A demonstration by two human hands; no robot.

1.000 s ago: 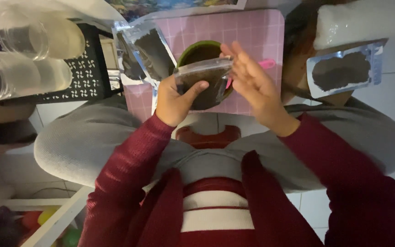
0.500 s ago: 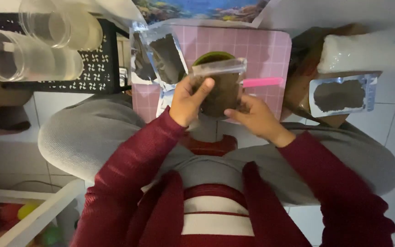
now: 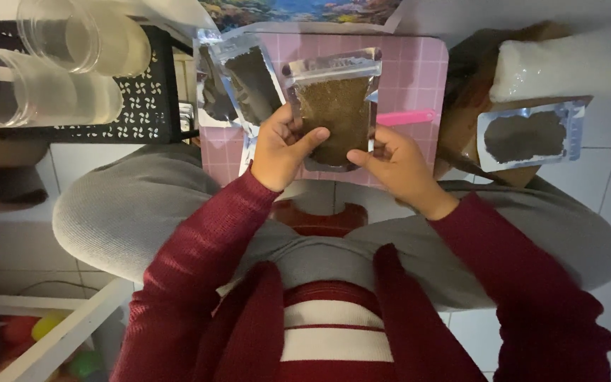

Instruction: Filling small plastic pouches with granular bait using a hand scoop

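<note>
Head view: the left hand and right hand each pinch a lower corner of the pouch, holding it upright so the brown powder seems to settle low, over the pink mat just beyond the hands.

Four pouches, two clear cups

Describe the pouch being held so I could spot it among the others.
Start at the pink gridded mat. Above it, both hands hold a clear pouch of brown powder upright. Unlike the other pouches lying flat, it is lifted.
</note>
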